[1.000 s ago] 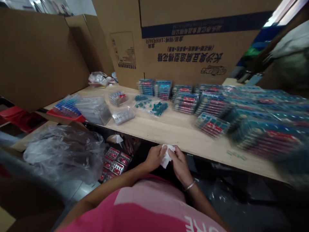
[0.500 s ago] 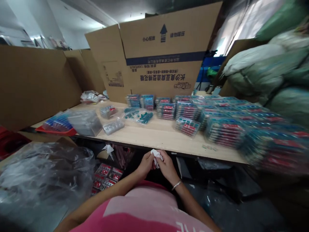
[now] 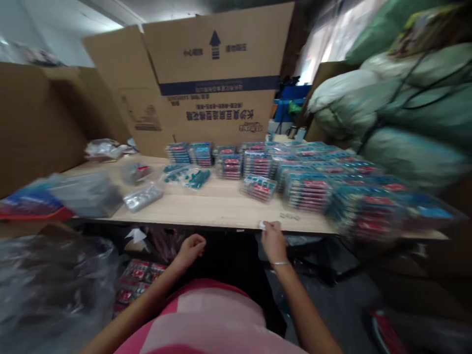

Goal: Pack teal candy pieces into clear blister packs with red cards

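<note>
My right hand [image 3: 274, 242] is at the table's front edge, its fingers closed on a crumpled white tissue [image 3: 262, 225], of which only a small part shows. To the left, my left hand [image 3: 192, 248] hangs in front of the edge with its fingers curled in and nothing visible in them. Just beyond my right hand, a few small flat strips [image 3: 289, 216] lie on the table [image 3: 214, 211]. Farther back sits a clear blister pack [image 3: 259, 188] with red and teal contents, lying apart from the stacks.
Stacks of similar packs [image 3: 308, 191] fill the table's right side. On the left are clear plastic trays [image 3: 86, 194], a clear bag [image 3: 143, 196] and a bag of teal pieces [image 3: 195, 178]. A large carton [image 3: 217, 64] stands behind; full sacks [image 3: 409, 108] pile up at right.
My hands have come apart; both were on the tissue. My right hand has moved right to the table edge with it, my left hand to the left. The view has turned right.
</note>
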Motion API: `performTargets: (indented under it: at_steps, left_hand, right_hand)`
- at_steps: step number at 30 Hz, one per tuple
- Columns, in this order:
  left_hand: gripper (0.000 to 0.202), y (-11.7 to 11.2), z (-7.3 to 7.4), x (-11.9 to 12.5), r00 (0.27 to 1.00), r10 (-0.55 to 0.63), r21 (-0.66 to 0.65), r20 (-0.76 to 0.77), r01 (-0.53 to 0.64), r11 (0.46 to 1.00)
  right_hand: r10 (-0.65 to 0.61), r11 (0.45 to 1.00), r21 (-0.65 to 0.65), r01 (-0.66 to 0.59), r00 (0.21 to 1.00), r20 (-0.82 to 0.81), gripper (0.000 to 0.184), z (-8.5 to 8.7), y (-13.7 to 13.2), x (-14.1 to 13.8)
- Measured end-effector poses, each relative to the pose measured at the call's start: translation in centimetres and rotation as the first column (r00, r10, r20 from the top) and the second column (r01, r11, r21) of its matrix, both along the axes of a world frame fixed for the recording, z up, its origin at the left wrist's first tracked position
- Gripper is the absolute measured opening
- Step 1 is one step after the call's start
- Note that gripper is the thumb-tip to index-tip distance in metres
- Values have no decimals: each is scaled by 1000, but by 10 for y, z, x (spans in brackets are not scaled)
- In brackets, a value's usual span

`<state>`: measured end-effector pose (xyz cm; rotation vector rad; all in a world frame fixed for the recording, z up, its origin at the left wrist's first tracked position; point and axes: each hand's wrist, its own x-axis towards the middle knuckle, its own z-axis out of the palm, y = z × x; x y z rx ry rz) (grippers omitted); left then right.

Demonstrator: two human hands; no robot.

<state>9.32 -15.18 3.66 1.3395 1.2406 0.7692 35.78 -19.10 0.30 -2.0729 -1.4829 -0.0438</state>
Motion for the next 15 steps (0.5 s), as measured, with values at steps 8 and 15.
performTargets:
  at_steps: [8,15]
  left_hand:
    - [48,45,-29,-27,991,91,133,-93,-78,988]
    - [39,75,-12,-3,980,0,308,-201,63,949]
  right_hand:
    - [50,962,-273,-29,996,69,23,19,50,-29]
    - [175,953,-252,-167,985,7,20,21,89,-67]
